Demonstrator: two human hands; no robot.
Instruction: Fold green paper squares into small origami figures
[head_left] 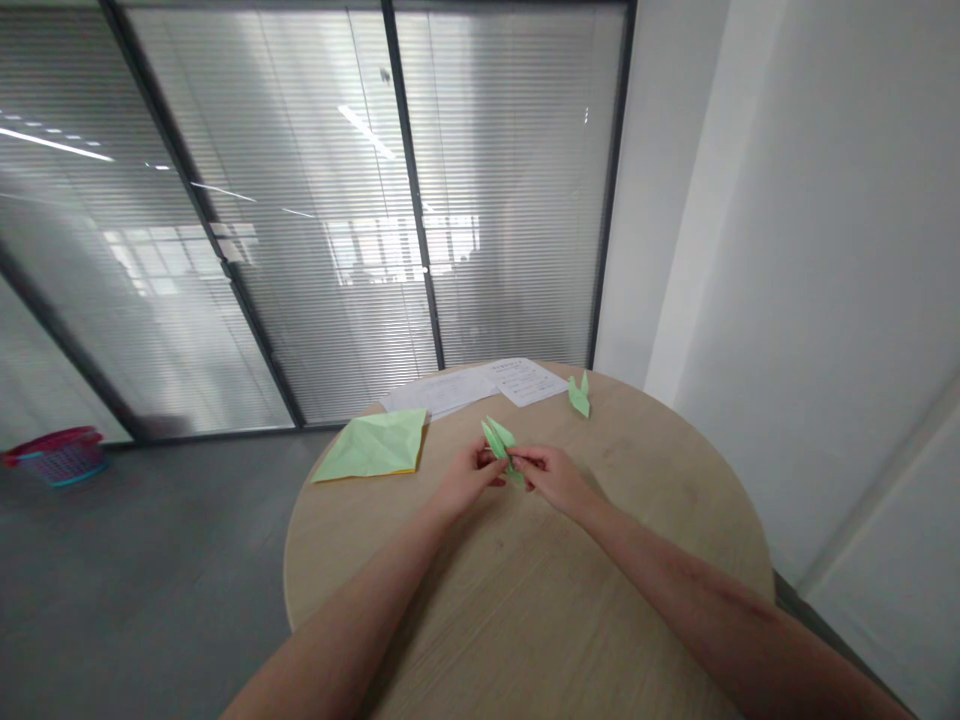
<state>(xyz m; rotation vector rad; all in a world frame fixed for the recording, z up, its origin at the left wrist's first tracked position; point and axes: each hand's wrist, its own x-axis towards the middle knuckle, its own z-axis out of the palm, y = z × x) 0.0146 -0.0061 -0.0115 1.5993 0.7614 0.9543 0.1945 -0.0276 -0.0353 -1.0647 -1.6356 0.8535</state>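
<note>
Both my hands pinch a small piece of folded light-green paper (497,436), held just above the middle of the round table. My left hand (474,476) grips its left side, thumb toward the front. From the right, my right hand (547,474) has thumb and fingertips closed on its lower right part. Pointed flaps of the paper stick up between the hands; its lower portion is partly hidden by the fingers. A finished-looking origami figure (579,396) in the same green, with two upright points, stands on the table beyond my right hand.
Green sheets (375,446) with an orange-yellow edge below lie at the table's left. Printed white papers (529,381) lie along the far edge of the wooden table (525,600). A red and blue basket (60,456) sits on the floor at left. Glass panels with blinds stand behind.
</note>
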